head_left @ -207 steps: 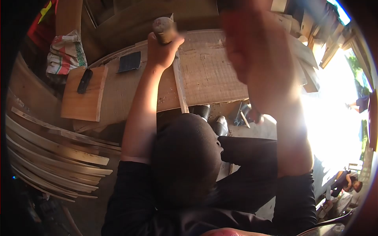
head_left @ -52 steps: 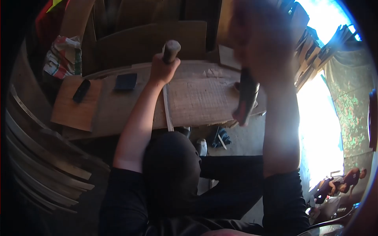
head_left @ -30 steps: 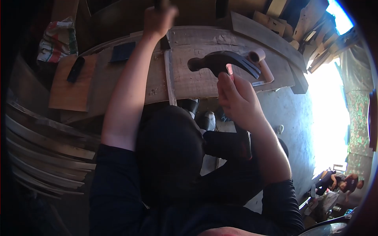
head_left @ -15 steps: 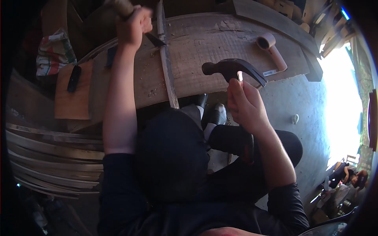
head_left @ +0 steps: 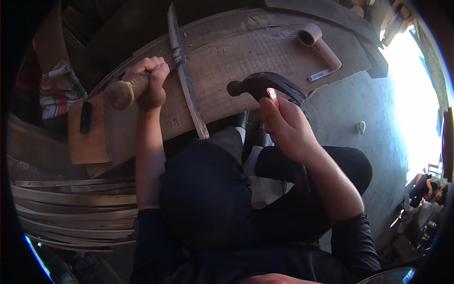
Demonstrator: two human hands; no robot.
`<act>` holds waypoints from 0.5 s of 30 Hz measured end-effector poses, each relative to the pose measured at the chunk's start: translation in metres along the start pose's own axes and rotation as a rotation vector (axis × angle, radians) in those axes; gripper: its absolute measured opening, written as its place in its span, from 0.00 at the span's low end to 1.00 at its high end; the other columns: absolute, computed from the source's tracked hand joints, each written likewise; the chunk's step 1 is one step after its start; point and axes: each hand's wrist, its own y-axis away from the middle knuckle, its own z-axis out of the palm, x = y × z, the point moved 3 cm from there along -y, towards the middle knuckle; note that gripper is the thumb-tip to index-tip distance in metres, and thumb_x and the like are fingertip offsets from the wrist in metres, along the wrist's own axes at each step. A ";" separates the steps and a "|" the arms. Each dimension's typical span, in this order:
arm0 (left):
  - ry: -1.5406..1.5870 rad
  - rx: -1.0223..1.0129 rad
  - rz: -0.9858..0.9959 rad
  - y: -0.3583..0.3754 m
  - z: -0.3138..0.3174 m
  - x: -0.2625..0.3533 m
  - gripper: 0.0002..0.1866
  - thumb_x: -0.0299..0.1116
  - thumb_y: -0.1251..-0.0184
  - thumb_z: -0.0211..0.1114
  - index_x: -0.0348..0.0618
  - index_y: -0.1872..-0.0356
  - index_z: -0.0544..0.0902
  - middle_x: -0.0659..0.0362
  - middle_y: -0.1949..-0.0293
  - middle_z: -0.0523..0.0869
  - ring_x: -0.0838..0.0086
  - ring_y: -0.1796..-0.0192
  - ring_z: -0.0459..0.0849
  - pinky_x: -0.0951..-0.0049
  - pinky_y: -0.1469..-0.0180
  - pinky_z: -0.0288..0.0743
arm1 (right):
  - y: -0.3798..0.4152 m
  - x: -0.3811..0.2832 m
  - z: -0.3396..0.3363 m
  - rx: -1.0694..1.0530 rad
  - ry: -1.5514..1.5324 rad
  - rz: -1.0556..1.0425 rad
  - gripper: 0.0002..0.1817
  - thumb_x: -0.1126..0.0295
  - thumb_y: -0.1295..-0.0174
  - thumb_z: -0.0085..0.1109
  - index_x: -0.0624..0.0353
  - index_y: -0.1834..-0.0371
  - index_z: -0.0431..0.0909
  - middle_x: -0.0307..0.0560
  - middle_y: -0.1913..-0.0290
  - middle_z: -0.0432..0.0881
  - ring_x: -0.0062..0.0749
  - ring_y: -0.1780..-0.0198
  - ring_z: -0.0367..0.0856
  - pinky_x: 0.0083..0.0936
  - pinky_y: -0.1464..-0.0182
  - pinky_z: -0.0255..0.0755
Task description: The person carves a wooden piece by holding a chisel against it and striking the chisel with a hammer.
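Observation:
My left hand (head_left: pixel 153 84) is closed round a thick wooden handle (head_left: pixel 124 93), whose blunt end faces the camera. The far end of that tool is hidden near the wooden strip (head_left: pixel 187 85) that lies across the plank (head_left: pixel 227 57). In my right hand (head_left: pixel 289 124) is a claw hammer (head_left: pixel 257 85), gripped just below its head, with the head above the plank's near edge. A small shiny thing shows at my right fingertips, too small to make out.
Roll-like parts (head_left: pixel 327 53) rest at the plank's right. A black object (head_left: pixel 85 117) lies on a small board (head_left: pixel 97 146) at left, above stacked wood strips (head_left: pixel 75 201). A person (head_left: pixel 421 189) is at the far right.
My left hand has come down and turned, bringing the handle's end toward the camera. The blade seen before at the strip is now hidden. The hammer has shifted slightly left in view.

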 end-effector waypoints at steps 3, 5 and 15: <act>-0.001 -0.002 -0.076 -0.010 0.004 0.001 0.14 0.18 0.39 0.56 0.41 0.81 0.64 0.65 0.82 0.67 0.80 0.77 0.65 0.76 0.72 0.61 | -0.002 0.002 0.001 -0.013 -0.055 0.024 0.27 0.42 0.23 0.46 0.55 0.69 0.69 0.29 0.76 0.68 0.12 0.77 0.64 0.17 0.76 0.60; 0.051 0.001 -0.109 -0.009 0.004 -0.004 0.13 0.20 0.38 0.61 0.41 0.80 0.69 0.63 0.80 0.75 0.80 0.75 0.72 0.77 0.67 0.66 | -0.001 0.000 0.001 -0.032 -0.082 0.042 0.27 0.42 0.23 0.46 0.54 0.69 0.69 0.29 0.76 0.68 0.11 0.78 0.63 0.16 0.77 0.58; -0.481 0.024 0.035 -0.017 0.035 0.019 0.08 0.27 0.44 0.72 0.39 0.78 0.83 0.57 0.80 0.84 0.78 0.75 0.83 0.72 0.71 0.76 | 0.042 -0.149 -0.010 -0.069 -0.235 -0.675 0.27 0.43 0.23 0.42 0.59 0.64 0.71 0.35 0.79 0.66 0.16 0.83 0.59 0.17 0.82 0.49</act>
